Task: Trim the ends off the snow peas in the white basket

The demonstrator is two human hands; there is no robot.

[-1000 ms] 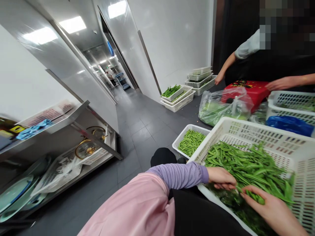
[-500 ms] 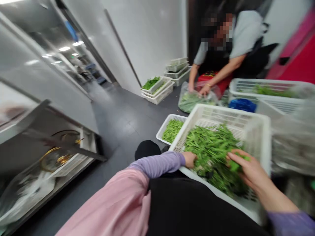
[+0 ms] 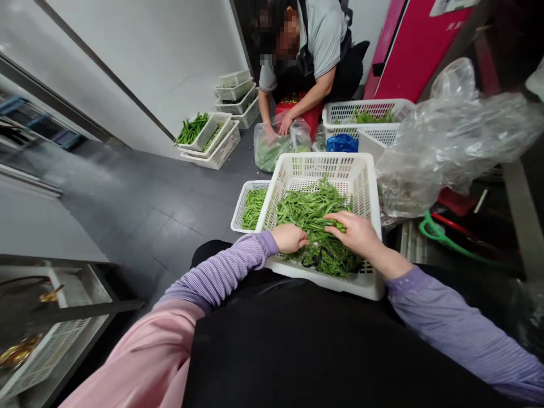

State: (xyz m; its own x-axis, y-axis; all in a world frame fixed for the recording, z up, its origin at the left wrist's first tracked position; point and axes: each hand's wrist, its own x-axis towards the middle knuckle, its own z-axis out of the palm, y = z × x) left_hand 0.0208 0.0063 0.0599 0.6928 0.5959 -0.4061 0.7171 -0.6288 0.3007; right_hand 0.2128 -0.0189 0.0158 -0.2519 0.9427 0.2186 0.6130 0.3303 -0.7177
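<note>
Fingers of the left hand (image 3: 290,238) are curled in close, low over the big white basket (image 3: 370,195); I cannot tell if they pinch anything. Fingers of the right hand (image 3: 356,232) are bent nearly shut on a little bunch of green pods (image 3: 339,225); the two hands are near each other, but not touching. A pile of green pods (image 3: 306,207) lies in the middle of the big white basket; stringy green bits (image 3: 335,262) lie at the near end, with something small and black (image 3: 312,259) on them; a small white basket (image 3: 235,214) with more pods (image 3: 254,208) is just beside it, on the left; past them, another person (image 3: 325,42) bends down, hands at a clear bag (image 3: 264,156) of green stuff.
</note>
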